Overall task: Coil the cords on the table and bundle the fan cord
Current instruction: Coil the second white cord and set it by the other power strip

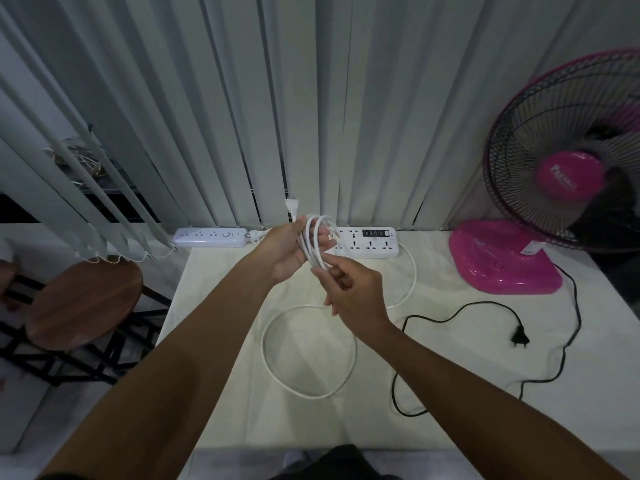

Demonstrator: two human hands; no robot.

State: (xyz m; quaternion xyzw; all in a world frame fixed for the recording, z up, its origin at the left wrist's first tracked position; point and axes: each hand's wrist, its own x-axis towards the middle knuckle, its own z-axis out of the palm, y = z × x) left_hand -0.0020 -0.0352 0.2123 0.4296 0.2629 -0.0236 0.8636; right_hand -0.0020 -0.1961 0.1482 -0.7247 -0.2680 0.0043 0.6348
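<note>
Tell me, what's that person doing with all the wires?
A person is coiling the white cord of the wider white power strip. The left hand holds the finished loops, plug sticking up, while the right hand pinches the cord for the next loop. The rest lies in a loose ring on the table. The pink fan has its black cord sprawled and unplugged, not yet bundled.

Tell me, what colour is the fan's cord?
Black; the fan cord shows best in the head view.
</note>
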